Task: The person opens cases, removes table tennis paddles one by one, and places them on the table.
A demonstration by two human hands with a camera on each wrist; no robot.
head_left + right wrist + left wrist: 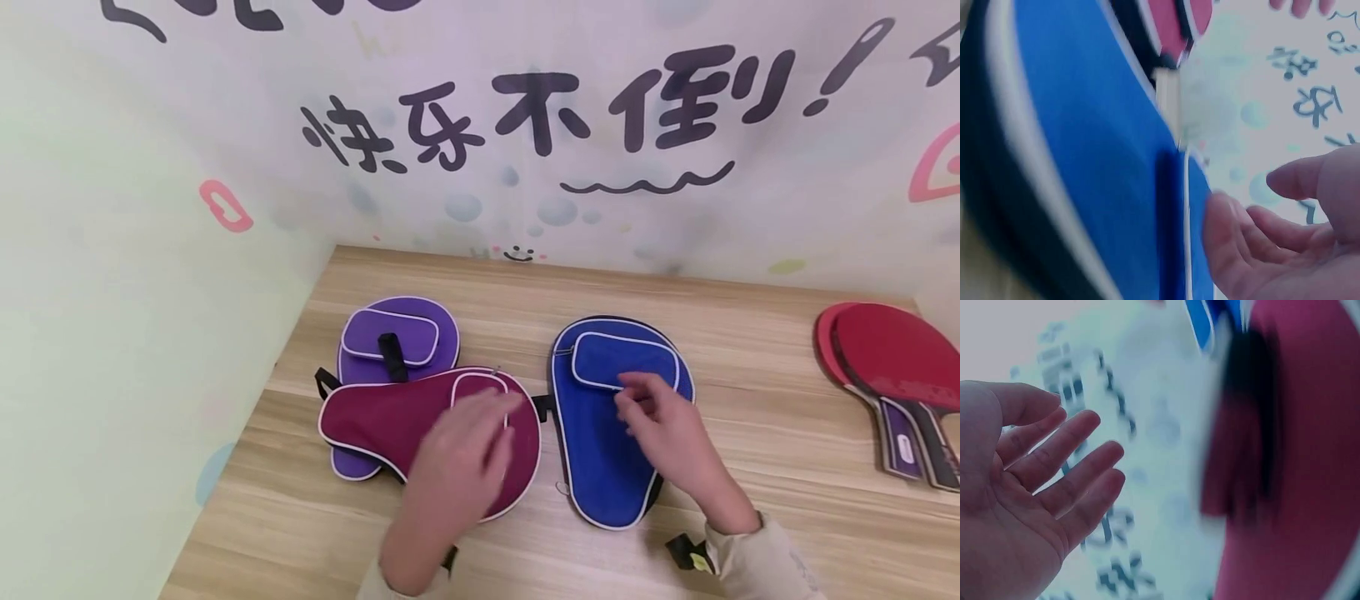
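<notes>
Since the surface (757,375) has the maroon case (367,417) lying across the purple case (442,325) toward its left edge, with the blue case (600,450) farther off from that edge, I'd handle each one flat and low so the pile doesn't slide. Left hand (457,450) and right hand (671,425) are loosely relaxed over maroon and blue, gripping nothing, though can't tell if either's touching; mind the black strap (543,407) between those two, could snag.
</notes>
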